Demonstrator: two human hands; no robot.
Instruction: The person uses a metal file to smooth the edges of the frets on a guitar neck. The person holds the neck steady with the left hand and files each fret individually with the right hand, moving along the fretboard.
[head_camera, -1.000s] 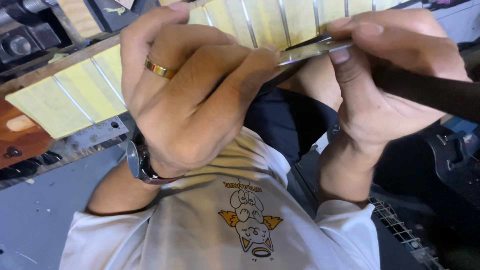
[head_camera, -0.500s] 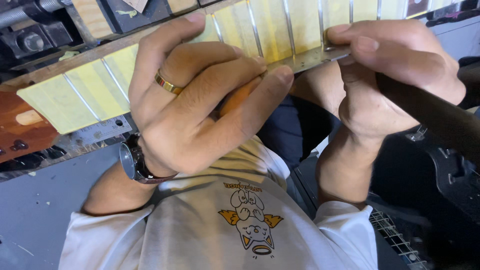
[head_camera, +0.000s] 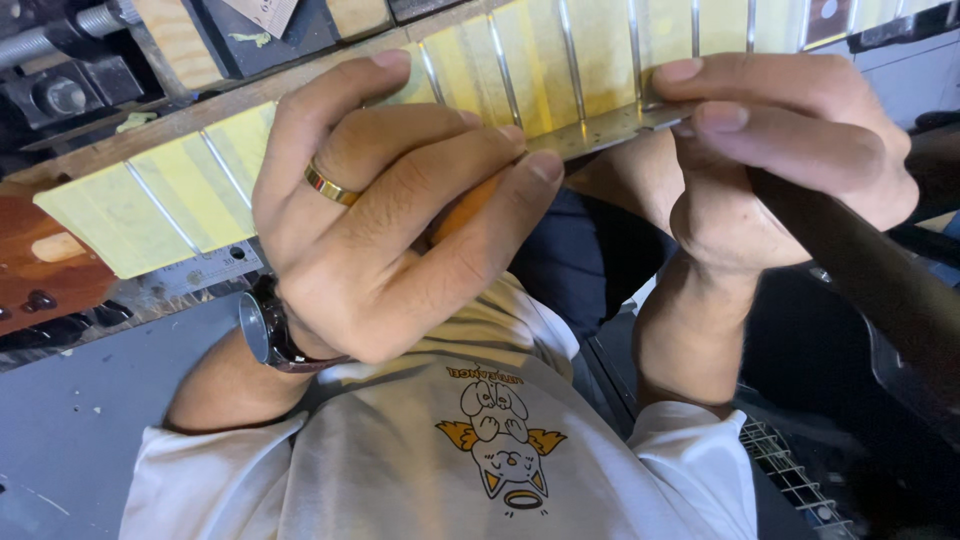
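Spanning both hands, metal file (head_camera: 600, 128) lies pinched against taped fretboard (head_camera: 600, 50)

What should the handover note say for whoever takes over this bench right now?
Left hand: fingers curled round an orange handle, fingertips on the flat grey metal bar.
Right hand: pinching that bar's other end.
The bar lies along the near edge of the wooden guitar fretboard.
Done: yellow tape strips cover the wood between the metal frets.
Left: cannot tell how far the frets have been worked.
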